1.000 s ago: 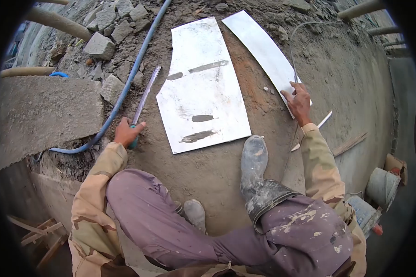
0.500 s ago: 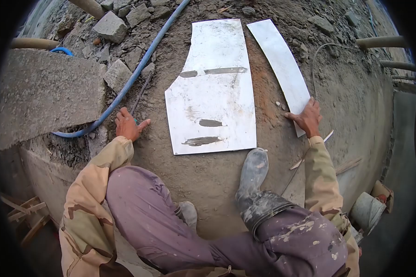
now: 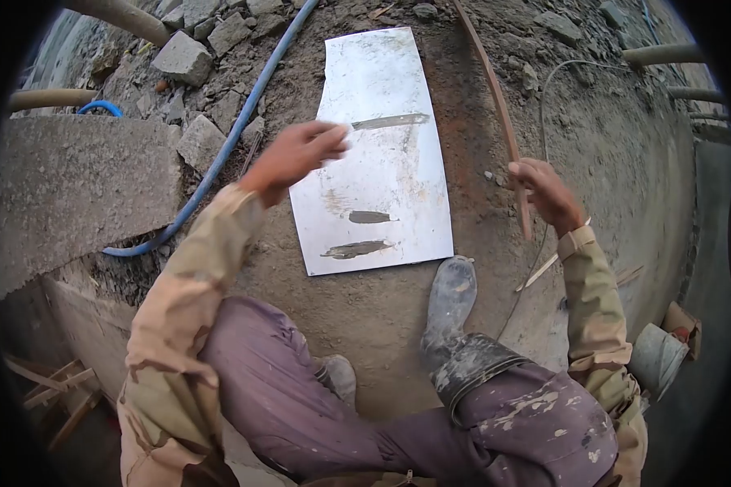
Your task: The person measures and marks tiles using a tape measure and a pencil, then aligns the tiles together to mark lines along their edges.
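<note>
My right hand [image 3: 547, 193] grips the near end of a long narrow strip [image 3: 499, 105], which stands on edge so that its brown side faces me. My left hand [image 3: 300, 154] is blurred and hovers over the left side of a white board [image 3: 390, 170]. Its fingers reach out to the right, and I see nothing in them. Grey smears mark the board, which lies flat on the dirt. A rubber boot [image 3: 451, 296] is close to the board's lower right corner.
A blue hose [image 3: 248, 114] curves along the left, beside a concrete slab [image 3: 81, 187] and broken blocks [image 3: 183, 58]. A thin cable [image 3: 544, 122] runs on the right. Wood splinters [image 3: 540, 272] lie near my right sleeve, and a white bucket [image 3: 658, 357] stands lower right.
My right hand has tipped the strip from lying flat, white face up, onto its edge. My left hand has left the ground and moved up and right over the board.
</note>
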Demonstrator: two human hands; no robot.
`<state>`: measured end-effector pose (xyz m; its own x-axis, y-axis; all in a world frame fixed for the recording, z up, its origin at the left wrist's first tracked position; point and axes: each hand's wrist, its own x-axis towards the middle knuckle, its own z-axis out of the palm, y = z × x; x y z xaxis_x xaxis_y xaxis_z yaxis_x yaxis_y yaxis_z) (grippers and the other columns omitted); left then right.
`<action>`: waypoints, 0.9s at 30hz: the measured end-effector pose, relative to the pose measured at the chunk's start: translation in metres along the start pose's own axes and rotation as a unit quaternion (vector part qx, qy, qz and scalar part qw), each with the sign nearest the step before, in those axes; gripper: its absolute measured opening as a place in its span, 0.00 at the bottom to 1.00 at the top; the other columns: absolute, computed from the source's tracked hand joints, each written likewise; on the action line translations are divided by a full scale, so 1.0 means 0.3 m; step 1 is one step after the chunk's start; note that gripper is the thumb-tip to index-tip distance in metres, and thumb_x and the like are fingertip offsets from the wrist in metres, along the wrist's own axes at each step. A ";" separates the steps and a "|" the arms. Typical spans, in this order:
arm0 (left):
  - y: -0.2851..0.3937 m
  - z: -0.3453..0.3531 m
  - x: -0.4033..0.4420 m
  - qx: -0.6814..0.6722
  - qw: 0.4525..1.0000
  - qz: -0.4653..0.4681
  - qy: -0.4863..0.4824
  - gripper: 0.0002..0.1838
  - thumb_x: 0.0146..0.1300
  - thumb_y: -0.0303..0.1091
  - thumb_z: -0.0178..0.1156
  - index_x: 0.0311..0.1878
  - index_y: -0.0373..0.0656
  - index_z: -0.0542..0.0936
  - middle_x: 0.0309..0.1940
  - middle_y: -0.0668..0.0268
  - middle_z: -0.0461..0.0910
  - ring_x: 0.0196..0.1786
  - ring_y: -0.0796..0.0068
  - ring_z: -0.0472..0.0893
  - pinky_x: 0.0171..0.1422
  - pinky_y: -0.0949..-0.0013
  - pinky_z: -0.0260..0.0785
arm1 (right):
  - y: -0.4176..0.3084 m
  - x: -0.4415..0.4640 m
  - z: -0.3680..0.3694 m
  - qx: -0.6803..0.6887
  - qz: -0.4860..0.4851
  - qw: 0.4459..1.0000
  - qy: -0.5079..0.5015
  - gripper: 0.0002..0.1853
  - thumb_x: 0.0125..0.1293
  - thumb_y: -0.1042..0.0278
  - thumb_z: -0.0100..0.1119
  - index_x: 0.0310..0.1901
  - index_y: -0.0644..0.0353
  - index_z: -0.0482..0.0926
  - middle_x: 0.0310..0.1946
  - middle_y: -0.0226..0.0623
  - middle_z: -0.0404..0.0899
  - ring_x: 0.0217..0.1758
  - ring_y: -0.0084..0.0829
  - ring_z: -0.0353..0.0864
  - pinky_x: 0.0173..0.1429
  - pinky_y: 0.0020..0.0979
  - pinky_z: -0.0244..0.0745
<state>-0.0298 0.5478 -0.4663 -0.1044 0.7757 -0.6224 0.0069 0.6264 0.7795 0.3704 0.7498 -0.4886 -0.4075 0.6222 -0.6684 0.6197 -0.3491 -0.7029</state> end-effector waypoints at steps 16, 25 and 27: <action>-0.024 0.323 0.175 -0.348 0.925 0.058 0.140 0.20 0.73 0.29 0.65 0.62 0.24 0.77 0.51 0.50 0.86 0.49 0.59 0.88 0.53 0.57 0.85 | 0.017 -0.312 0.649 -0.201 -0.154 0.957 0.139 0.60 0.49 0.37 0.81 0.68 0.81 0.63 0.61 0.64 0.66 0.69 0.58 0.64 0.74 0.53 0.62; -0.210 0.116 0.214 -0.305 0.946 0.019 0.104 0.22 0.71 0.31 0.70 0.61 0.28 0.76 0.53 0.50 0.85 0.50 0.57 0.88 0.55 0.53 0.85 | 0.180 -0.300 0.593 -0.123 -0.209 0.950 0.196 0.34 0.66 0.62 0.71 0.67 0.73 0.69 0.57 0.60 0.72 0.62 0.58 0.74 0.68 0.47 0.71; -0.218 0.129 0.234 -0.310 0.945 0.013 0.102 0.22 0.71 0.31 0.70 0.61 0.28 0.76 0.53 0.50 0.85 0.49 0.57 0.88 0.55 0.53 0.85 | 0.202 -0.300 0.582 -0.136 -0.201 0.947 0.209 0.33 0.66 0.63 0.70 0.67 0.72 0.69 0.58 0.60 0.72 0.63 0.59 0.74 0.69 0.48 0.71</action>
<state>0.0008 0.5643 -0.5637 -0.3013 0.7200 -0.6252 -0.5650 0.3933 0.7253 0.3275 0.5501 -0.5137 -0.3814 0.9095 -0.1653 0.6439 0.1331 -0.7534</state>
